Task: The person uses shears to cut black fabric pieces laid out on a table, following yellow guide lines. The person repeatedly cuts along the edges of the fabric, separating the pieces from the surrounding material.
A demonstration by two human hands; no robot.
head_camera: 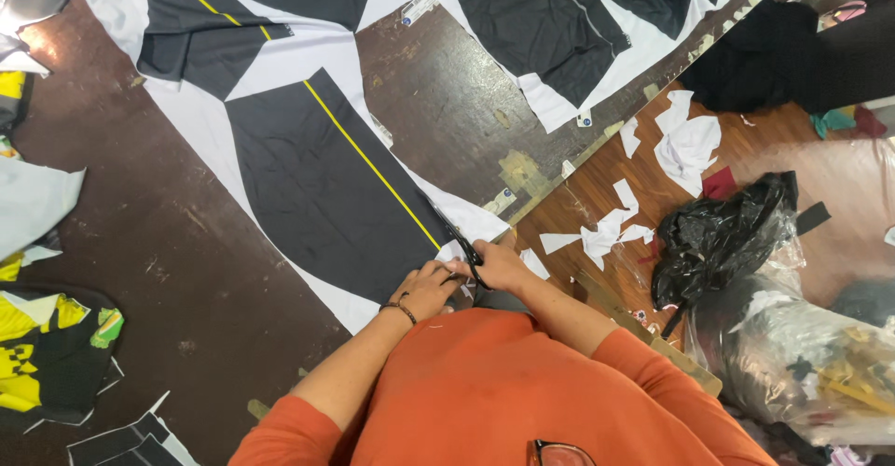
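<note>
1. Scissors (463, 245) sit in the right hand (499, 266), grip closed around the handles, blades pointing up along the printed fabric sheet (322, 186) at its near right edge, just beside the yellow line.
2. The left hand (424, 289) lies flat on the sheet right beside the scissors, fingers pressed down on the cloth, pinching nothing that I can make out.
3. Judging by where the blades are, the cut on this black panel looks barely started: the white margin around the rest of it appears uncut.
4. More printed panels (550, 19) farther up the dark surface (168, 242) look uncut too, so much seems left.
5. White offcuts (606, 228) on the wooden floor and a black bag (718, 233) suggest some trimming is done.
</note>
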